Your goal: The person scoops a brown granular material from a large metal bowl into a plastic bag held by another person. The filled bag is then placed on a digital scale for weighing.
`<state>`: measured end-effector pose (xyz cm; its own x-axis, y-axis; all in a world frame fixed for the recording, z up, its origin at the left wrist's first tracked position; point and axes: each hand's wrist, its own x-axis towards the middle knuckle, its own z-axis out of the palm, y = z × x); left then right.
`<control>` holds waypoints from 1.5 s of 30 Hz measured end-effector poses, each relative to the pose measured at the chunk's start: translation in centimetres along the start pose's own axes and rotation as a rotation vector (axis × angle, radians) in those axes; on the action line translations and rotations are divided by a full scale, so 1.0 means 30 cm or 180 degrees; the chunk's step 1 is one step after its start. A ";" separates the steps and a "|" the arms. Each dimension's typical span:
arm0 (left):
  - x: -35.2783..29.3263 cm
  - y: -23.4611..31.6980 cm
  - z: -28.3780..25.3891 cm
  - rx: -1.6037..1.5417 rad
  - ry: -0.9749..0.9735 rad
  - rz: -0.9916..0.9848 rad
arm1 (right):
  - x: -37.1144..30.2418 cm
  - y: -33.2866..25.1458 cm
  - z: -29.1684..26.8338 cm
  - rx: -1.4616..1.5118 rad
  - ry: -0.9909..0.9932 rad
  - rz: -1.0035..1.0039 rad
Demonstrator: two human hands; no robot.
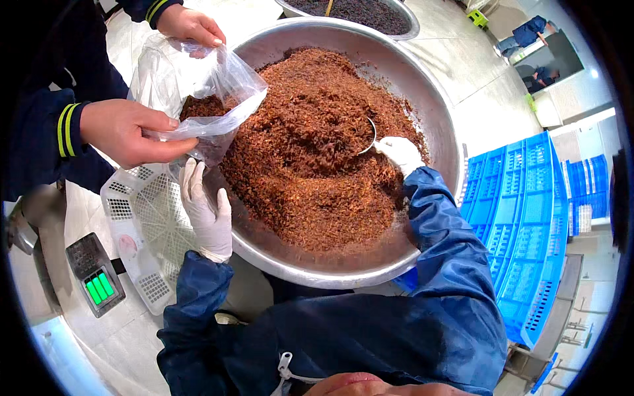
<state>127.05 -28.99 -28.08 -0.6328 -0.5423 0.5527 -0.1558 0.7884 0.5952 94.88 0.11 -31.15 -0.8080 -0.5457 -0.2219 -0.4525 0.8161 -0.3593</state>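
A wide metal basin [436, 112] in front of me is heaped with moist, reddish-brown, crumbly food [310, 218]. My right hand [400, 155], in a white glove, grips a metal scoop [374, 136]; only its curved rim shows, the rest sunk in the heap. At the basin's left edge, my gloved left hand [210, 218] has its fingers stretched up against the underside of a clear plastic bag [228, 109]. Some of the brown food lies inside the bag. A co-worker's two hands [135, 132] hold its mouth wide.
Below the bag stands a white perforated plastic basket [165, 218], beside a scale [96, 274] with a green-lit display. Stacked blue crates [518, 224] rise at the right. Behind my basin is another basin [413, 26] of dark food. People [528, 33] are in the far right background.
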 end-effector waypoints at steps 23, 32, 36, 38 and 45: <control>0.009 0.010 -0.013 -0.0202 0.0223 0.0097 | -0.151 -0.023 -0.201 0.1909 -0.0385 -0.0301; 0.001 0.002 -0.033 -0.0076 0.0229 0.0012 | -0.105 -0.275 -0.409 0.2098 -0.0694 -0.1090; -0.006 0.000 -0.030 -0.0060 0.0211 -0.0020 | -0.070 -0.469 -0.511 0.1653 -0.0924 -0.0901; -0.012 -0.001 -0.028 -0.0110 0.0313 0.0011 | -0.004 -0.509 -0.556 0.1366 -0.1121 -0.1428; -0.020 -0.019 -0.047 -0.0002 0.0428 0.0101 | 0.162 -0.911 -0.596 -0.1240 -0.0844 -0.1381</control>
<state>128.58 -29.53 -27.94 -0.5302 -0.5510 0.6444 -0.1368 0.8057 0.5764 96.57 -21.45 -6.21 -0.4224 -0.8296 -0.3651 -0.8617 0.4925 -0.1220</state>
